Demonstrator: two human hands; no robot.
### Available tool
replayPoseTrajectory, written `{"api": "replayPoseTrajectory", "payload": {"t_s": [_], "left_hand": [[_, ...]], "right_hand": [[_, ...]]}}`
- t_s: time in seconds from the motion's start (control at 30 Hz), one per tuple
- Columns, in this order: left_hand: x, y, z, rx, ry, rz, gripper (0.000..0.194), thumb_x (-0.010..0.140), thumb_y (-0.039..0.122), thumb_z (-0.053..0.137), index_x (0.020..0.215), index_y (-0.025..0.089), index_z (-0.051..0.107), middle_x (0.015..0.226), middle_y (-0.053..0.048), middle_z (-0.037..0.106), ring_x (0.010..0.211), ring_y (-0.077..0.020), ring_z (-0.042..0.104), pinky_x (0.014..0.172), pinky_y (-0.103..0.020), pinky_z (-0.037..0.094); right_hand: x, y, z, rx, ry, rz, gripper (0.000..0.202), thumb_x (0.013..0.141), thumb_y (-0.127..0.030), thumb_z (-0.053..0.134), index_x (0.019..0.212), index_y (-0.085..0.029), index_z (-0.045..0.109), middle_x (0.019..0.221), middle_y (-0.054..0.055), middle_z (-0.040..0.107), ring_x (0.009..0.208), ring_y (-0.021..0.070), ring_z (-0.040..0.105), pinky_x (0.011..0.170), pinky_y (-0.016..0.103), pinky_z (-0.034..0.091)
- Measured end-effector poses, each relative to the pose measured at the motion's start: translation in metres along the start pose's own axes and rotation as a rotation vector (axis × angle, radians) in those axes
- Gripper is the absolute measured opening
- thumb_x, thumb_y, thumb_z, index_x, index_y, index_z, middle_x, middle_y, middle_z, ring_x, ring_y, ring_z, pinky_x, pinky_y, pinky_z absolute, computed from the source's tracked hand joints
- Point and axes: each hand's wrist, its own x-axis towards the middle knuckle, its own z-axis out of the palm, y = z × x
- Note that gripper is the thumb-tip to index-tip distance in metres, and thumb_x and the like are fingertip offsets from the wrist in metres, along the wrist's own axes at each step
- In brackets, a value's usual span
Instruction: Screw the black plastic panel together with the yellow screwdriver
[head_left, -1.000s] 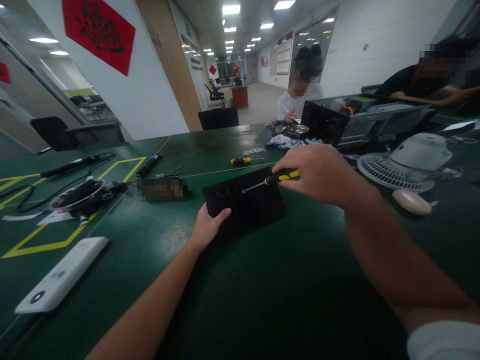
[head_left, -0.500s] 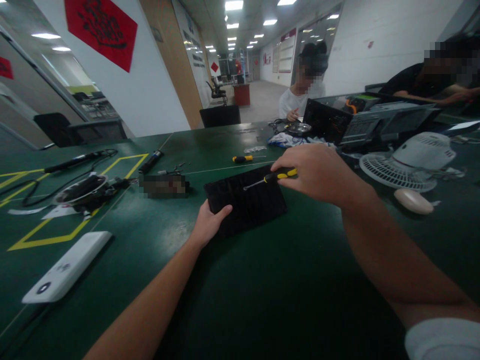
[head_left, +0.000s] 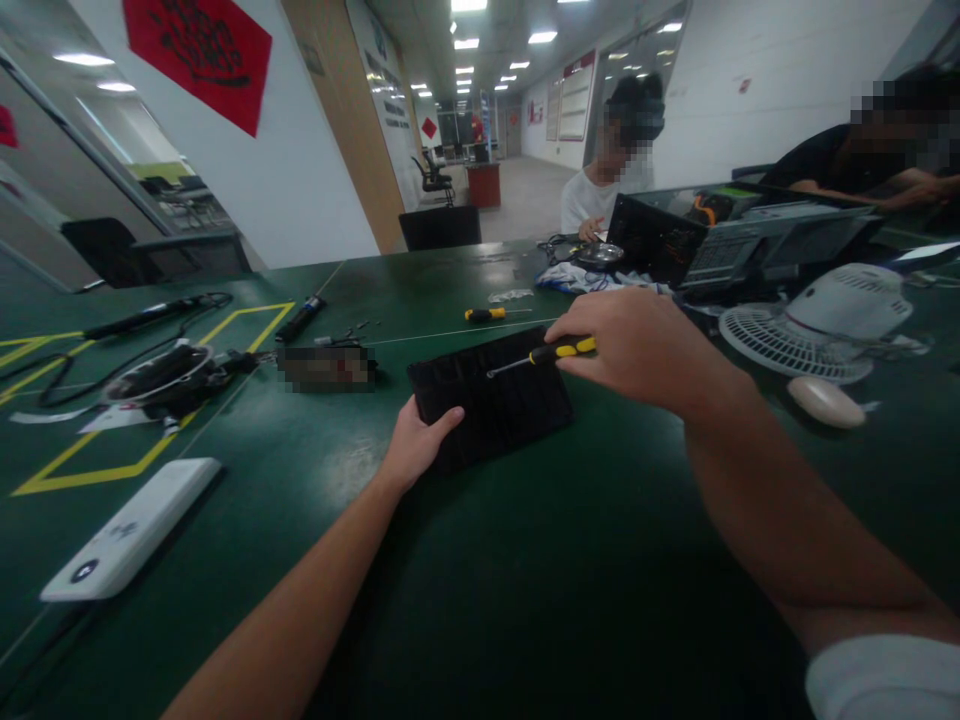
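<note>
Grip status: the right hand (head_left: 637, 345) is closed around the yellow-and-black handle of a screwdriver (head_left: 541, 356), with the shaft angled down so that its tip meets the top face of the black panel (head_left: 491, 400). The left hand (head_left: 416, 443) is clamped on the near left corner of the panel, thumb lying on top and fingers hidden beneath the edge.

The panel lies flat on the green surface (head_left: 525, 560), roughly at its centre, and serves as the reference for all positions below.

- Open computer case (head_left: 739, 245): far right of the panel, well apart, with two persons seated behind it.
- White fan (head_left: 821, 320): right of the panel, lying on the surface, beyond the right hand.
- White flat device (head_left: 131, 530): near left of the panel, well apart.
- Cable bundle (head_left: 165, 375): left of the panel, over yellow floor-style tape lines.
- Pale mouse (head_left: 825, 402): right of the panel, just in front of the fan.
- Second screwdriver (head_left: 487, 314): just behind the panel, lying free.
- Black pen-shaped tool (head_left: 300, 320): behind and left of the panel.
</note>
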Motion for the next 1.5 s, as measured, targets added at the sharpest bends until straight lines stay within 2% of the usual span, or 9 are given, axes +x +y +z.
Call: {"api": "replayPoseTrajectory", "payload": {"t_s": [0.17,0.43,0.77,0.87,0.93,1.03,1.17,1.33,1.5], "left_hand": [[0.001,-0.002,0.0,-0.013,-0.006,-0.005,0.053,0.076,0.034,0.087,0.122,0.018,0.066,0.123,-0.014,0.078,0.116,-0.0335,0.074,0.105,-0.056,0.058],[0.0,-0.001,0.0,-0.017,-0.006,-0.006,0.052,0.077,0.031,0.086,0.123,0.018,0.065,0.125,-0.014,0.078,0.118,-0.0332,0.074,0.109,-0.056,0.057],[0.001,-0.004,-0.002,-0.015,-0.008,0.017,0.053,0.077,0.033,0.087,0.124,0.018,0.066,0.126,-0.013,0.078,0.119,-0.0332,0.074,0.109,-0.055,0.057],[0.001,-0.005,-0.002,-0.014,-0.014,0.008,0.055,0.077,0.034,0.087,0.124,0.018,0.065,0.125,-0.012,0.078,0.118,-0.033,0.074,0.109,-0.055,0.057],[0.001,-0.005,-0.002,-0.015,-0.014,0.004,0.055,0.076,0.034,0.087,0.124,0.018,0.065,0.125,-0.012,0.078,0.117,-0.0328,0.075,0.108,-0.055,0.058],[0.001,-0.005,-0.002,-0.008,-0.018,0.004,0.054,0.077,0.035,0.086,0.124,0.017,0.065,0.125,-0.013,0.078,0.118,-0.0331,0.074,0.108,-0.055,0.058],[0.002,-0.006,-0.002,-0.014,-0.022,0.008,0.054,0.078,0.034,0.086,0.125,0.017,0.064,0.127,-0.014,0.078,0.119,-0.0336,0.074,0.109,-0.056,0.057],[0.002,-0.006,-0.002,-0.016,-0.02,0.006,0.053,0.079,0.032,0.085,0.125,0.017,0.064,0.128,-0.014,0.077,0.12,-0.0332,0.073,0.11,-0.056,0.056],[0.002,-0.007,-0.001,-0.012,-0.011,-0.01,0.054,0.078,0.032,0.085,0.125,0.017,0.064,0.127,-0.014,0.077,0.119,-0.033,0.074,0.108,-0.056,0.058]], "right_hand": [[0.0,0.0,0.0,0.003,-0.004,-0.005,0.024,0.091,-0.028,0.069,0.11,-0.023,0.083,0.109,0.009,0.077,0.096,0.026,0.069,0.081,0.037,0.047],[-0.002,-0.012,-0.004,-0.068,-0.022,0.09,0.03,0.093,-0.037,0.063,0.107,-0.021,0.084,0.105,0.012,0.075,0.094,0.03,0.067,0.071,0.038,0.042],[-0.002,-0.013,0.003,-0.17,-0.256,0.261,0.052,0.106,-0.049,0.036,0.089,-0.018,0.075,0.086,0.015,0.075,0.076,0.0271,0.067,0.064,0.036,0.038],[-0.004,-0.004,-0.001,-0.031,-0.215,0.224,0.04,0.097,-0.055,0.054,0.106,-0.021,0.073,0.088,0.01,0.075,0.073,0.0247,0.065,0.063,0.034,0.036],[-0.007,0.003,-0.006,0.034,-0.173,0.172,0.038,0.09,-0.05,0.066,0.114,-0.021,0.07,0.085,0.006,0.074,0.07,0.0227,0.063,0.063,0.033,0.036],[-0.008,0.011,-0.012,0.047,-0.115,0.147,0.027,0.088,-0.041,0.066,0.107,-0.022,0.072,0.086,0.006,0.074,0.073,0.0229,0.064,0.067,0.034,0.038],[-0.005,0.015,-0.013,0.02,-0.073,0.12,0.028,0.089,-0.042,0.064,0.103,-0.023,0.079,0.101,0.009,0.078,0.091,0.0284,0.069,0.077,0.038,0.043],[-0.003,0.01,-0.009,0.003,0.0,0.127,0.028,0.087,-0.039,0.069,0.107,-0.024,0.082,0.094,0.008,0.079,0.083,0.0268,0.07,0.076,0.038,0.044],[-0.002,0.005,-0.009,0.012,0.012,0.122,0.024,0.087,-0.035,0.071,0.105,-0.026,0.084,0.099,0.006,0.081,0.088,0.0271,0.072,0.078,0.038,0.046]]}}
